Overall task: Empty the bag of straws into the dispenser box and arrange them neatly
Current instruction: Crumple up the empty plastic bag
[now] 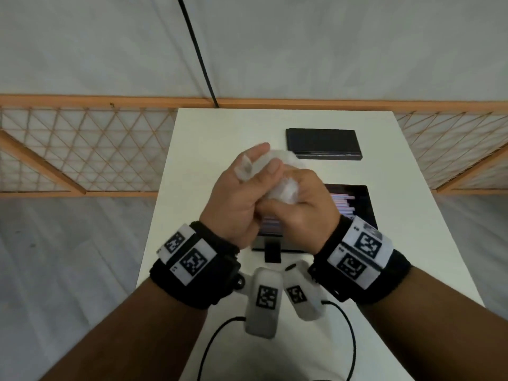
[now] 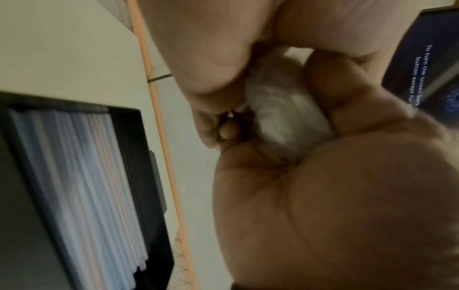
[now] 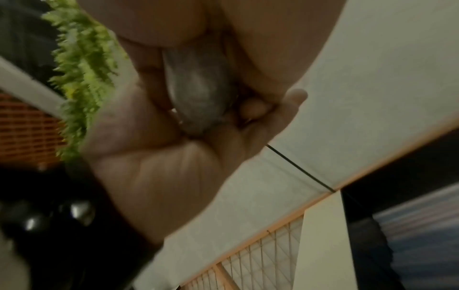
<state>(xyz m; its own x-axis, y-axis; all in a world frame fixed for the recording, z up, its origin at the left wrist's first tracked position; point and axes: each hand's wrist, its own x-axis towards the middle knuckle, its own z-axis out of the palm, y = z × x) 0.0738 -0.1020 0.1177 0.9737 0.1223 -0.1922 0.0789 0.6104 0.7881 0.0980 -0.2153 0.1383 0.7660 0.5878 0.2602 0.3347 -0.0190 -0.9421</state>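
A crumpled clear plastic bag point(image 1: 284, 188) is squeezed between both hands, held above the table. My left hand point(image 1: 255, 171) grips its left side, thumb and fingers curled round it. My right hand point(image 1: 299, 193) curls over its right side. The wrist views show the wadded bag point(image 2: 280, 117) point(image 3: 198, 92) pressed between the palms. Under the hands stands the black dispenser box point(image 1: 364, 207), open, with pale straws point(image 1: 343, 204) lying side by side in it. In the left wrist view the straws point(image 2: 82, 176) lie parallel in the box point(image 2: 141, 157). My hands hide much of the box.
The box's flat black lid point(image 1: 323, 144) lies at the back of the white table point(image 1: 220, 133). A small black tab point(image 1: 272, 253) sticks out of the box's near side. An orange lattice fence point(image 1: 82, 149) runs behind the table. A lit screen point(image 2: 422, 68) shows at right.
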